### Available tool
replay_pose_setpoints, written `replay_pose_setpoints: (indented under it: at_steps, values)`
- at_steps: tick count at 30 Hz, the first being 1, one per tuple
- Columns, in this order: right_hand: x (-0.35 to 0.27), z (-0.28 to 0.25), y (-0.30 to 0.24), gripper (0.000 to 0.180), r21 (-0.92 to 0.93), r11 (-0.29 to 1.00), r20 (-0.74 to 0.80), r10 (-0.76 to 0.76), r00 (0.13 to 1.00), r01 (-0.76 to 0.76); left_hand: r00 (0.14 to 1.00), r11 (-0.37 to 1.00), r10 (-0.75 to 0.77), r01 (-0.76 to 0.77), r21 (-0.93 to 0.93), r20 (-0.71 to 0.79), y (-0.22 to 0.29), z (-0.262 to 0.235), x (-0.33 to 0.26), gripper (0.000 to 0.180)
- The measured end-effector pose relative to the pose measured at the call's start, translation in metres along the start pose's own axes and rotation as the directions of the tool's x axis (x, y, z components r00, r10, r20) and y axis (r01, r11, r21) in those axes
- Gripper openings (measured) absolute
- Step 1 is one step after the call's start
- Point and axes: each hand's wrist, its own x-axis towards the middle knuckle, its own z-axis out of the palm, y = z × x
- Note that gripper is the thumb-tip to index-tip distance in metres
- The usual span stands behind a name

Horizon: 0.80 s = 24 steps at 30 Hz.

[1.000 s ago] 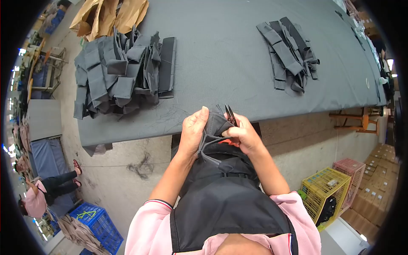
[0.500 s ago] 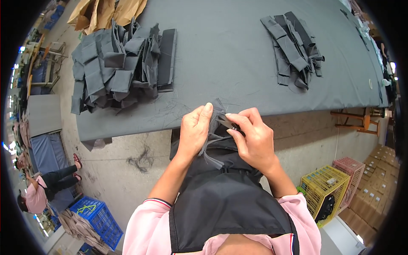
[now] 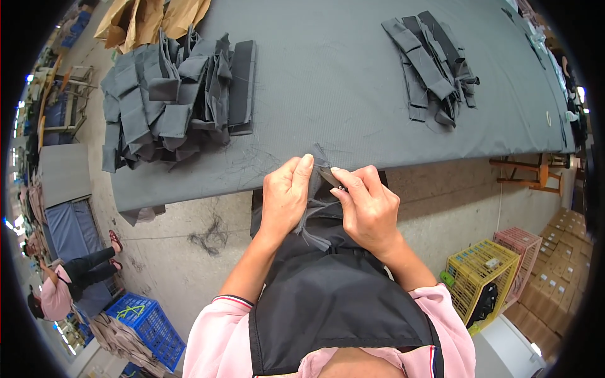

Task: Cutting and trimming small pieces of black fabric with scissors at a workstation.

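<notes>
My left hand [image 3: 285, 198] and my right hand [image 3: 370, 208] hold a small dark grey fabric piece [image 3: 318, 201] between them, close to my chest and just in front of the table's near edge. The left fingers pinch its upper left side. My right thumb and forefinger press something small and dark, hard to make out, against its top. Loose ends of the piece hang down over my black apron [image 3: 334, 296].
The long grey-covered table [image 3: 340, 94] carries a big heap of grey fabric pieces [image 3: 173, 94] at the left and a smaller pile [image 3: 432, 66] at the right. Yellow [image 3: 482, 280], pink [image 3: 523, 255] and blue [image 3: 145, 324] crates stand on the floor. A seated person [image 3: 60, 283] is at lower left.
Both hands stayed together on the fabric piece. The right hand turned over it, so the reddish-handled tool seen earlier is no longer visible. The view shifted slightly.
</notes>
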Motion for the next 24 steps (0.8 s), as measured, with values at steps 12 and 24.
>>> replay_pose_setpoints:
  at_steps: [12,24]
  values:
    - [-0.0002,-0.0014,-0.0001,0.033,0.066,0.997,0.011,0.029,1.0,-0.03,1.0,1.0,-0.01,0.01,-0.009,0.002,0.0035,-0.0029,0.0001,0.041]
    - [-0.0065,0.0012,0.0019,0.03,-0.097,0.994,0.021,-0.039,0.999,0.041,0.956,0.835,0.289,-0.229,0.501,-0.046,0.0115,-0.0013,-0.0044,0.029]
